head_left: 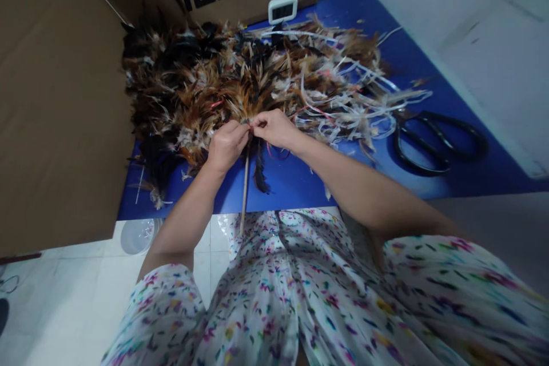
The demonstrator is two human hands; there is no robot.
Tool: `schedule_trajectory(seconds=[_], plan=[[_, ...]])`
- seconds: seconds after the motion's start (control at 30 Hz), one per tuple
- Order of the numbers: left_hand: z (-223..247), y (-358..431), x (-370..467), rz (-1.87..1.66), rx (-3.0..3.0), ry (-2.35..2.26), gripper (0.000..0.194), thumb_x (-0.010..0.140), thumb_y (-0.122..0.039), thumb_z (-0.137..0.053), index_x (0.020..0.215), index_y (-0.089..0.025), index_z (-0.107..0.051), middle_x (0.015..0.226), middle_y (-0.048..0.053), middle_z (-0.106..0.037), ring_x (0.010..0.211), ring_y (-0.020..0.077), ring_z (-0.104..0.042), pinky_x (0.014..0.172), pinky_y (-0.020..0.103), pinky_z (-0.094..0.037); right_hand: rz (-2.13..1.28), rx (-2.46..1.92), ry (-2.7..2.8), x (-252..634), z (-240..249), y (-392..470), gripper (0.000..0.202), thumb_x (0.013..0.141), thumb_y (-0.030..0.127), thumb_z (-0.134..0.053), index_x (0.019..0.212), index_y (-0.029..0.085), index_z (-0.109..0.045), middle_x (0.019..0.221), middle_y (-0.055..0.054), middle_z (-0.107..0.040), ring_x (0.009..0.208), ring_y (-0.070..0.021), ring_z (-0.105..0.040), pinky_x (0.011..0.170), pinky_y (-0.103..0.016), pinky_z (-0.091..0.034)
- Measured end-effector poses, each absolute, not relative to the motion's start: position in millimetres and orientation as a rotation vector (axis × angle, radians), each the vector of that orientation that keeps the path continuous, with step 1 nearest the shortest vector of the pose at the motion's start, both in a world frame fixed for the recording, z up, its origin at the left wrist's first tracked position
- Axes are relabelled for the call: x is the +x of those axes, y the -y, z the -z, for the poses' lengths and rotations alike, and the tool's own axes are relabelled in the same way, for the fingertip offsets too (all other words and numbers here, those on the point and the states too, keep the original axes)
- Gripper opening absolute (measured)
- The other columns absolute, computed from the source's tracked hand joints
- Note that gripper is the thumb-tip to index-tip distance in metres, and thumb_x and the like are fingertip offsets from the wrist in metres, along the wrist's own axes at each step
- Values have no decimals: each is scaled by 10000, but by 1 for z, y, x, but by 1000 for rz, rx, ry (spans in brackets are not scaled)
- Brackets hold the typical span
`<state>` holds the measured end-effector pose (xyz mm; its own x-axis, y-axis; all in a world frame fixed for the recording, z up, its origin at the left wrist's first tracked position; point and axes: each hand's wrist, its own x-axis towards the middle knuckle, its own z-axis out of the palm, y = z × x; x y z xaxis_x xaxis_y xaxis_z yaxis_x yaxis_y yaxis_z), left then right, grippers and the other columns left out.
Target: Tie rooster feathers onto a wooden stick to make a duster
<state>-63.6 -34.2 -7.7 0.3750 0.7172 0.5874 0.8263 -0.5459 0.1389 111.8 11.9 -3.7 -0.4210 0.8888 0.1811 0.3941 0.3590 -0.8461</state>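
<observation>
My left hand [228, 144] and my right hand [274, 127] meet at the front edge of a big pile of brown and black feathers [197, 88]. Both hands are closed in pinches, fingertips almost touching, at the upper part of a thin stick [245, 191]. The stick points down past the table edge. A bit of red string shows between the fingertips; exactly what each hand pinches is too small to make out. One dark feather [259, 170] hangs below my right hand. White and red strings [364, 111] lie tangled over the right side of the pile.
Black-handled scissors [422, 168] rest on the blue table [480, 114] at the right. Behind the feathers are a cardboard box [240, 3] and a small white device [282, 8]. Tall cardboard [55, 103] stands at the left. A clear bucket [138, 237] is on the floor.
</observation>
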Motion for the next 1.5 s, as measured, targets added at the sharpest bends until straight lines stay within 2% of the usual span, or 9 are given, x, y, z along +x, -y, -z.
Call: schedule_trajectory(seconds=[0.33,0.7,1.0,1.2,1.37,1.5], plan=[[11,32,-64,906,-2413,1387,173,922,-204,-546,880,-197,-714,809,50,-655,770,164,-626,717,276,-496,-953,-1147,1992,113,0,-9,151,766,109,-614,811,126,-757,719,-13,-682,650,-113,-548,657,-243,-387],[13,31,-62,921,-2364,1424,130,903,-217,-571,849,-198,-688,798,42,-644,761,165,-612,689,277,-473,-919,-1076,1947,114,4,-5,149,740,136,-627,851,128,-726,686,8,-645,630,-110,-546,667,-244,-408],[12,31,-62,963,-2399,1508,111,882,-213,-577,833,-201,-675,791,39,-634,773,170,-609,700,290,-467,-714,-995,2067,113,6,-5,156,769,108,-581,800,135,-732,783,-37,-668,710,-135,-551,704,-258,-411],[11,33,-61,982,-2399,1546,122,895,-236,-576,842,-203,-681,800,39,-643,771,170,-615,698,293,-465,-809,-1056,2056,113,3,-7,177,788,134,-583,825,137,-756,755,-30,-682,700,-136,-563,687,-258,-400],[10,34,-62,916,-2413,1520,140,916,-217,-551,881,-197,-686,891,69,-691,848,184,-644,750,298,-482,-908,-1122,2041,112,1,-8,189,778,105,-592,853,113,-765,727,-24,-672,671,-125,-550,670,-251,-392],[12,33,-64,841,-2443,1471,194,945,-229,-518,877,-192,-696,823,73,-674,791,184,-632,754,303,-487,-915,-1156,2060,111,-1,-10,180,786,108,-599,848,129,-766,720,-16,-665,672,-123,-538,670,-250,-383]])
